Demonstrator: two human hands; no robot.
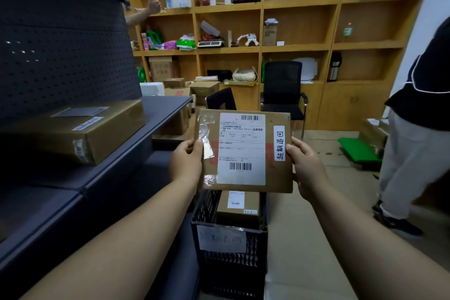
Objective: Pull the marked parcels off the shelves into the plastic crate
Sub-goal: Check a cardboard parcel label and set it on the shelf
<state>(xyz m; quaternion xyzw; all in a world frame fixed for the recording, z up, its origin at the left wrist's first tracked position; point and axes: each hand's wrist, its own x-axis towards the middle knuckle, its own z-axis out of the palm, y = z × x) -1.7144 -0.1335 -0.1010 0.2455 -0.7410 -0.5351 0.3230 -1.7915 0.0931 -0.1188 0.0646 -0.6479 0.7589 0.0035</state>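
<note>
Pale flooring (304, 238) runs under a black plastic crate (231, 258) that stands straight below the fingers, its walls a stiff open lattice with a white paper label on the near side. One brown carton (237, 207) already lies inside it, flat, with a small white sticker on top.

Above the crate, a flat cardboard parcel (244, 151) is held up face-on between both hands. The left hand (186, 162) pinches its left edge, thumb on the front over a patch of glossy clear tape; the right hand (305, 165) grips the right edge beside a white handwritten strip (279, 143), which looks like the mark. A large printed shipping label (241, 150) covers the middle. The board seems thin and slightly bowed, so it should be light and rigid enough.

To finish the step well, I would tip the parcel flat and lower it onto the carton beneath, not drop it edge-first against the lattice.

Left of the fingers, a dark metal shelf (155, 114) with a perforated back carries a long taped brown box (80, 129). Beyond the fingers stand wooden shelving (261, 7) and a black mesh chair (282, 85); a person's legs (409, 165) show to the right.
</note>
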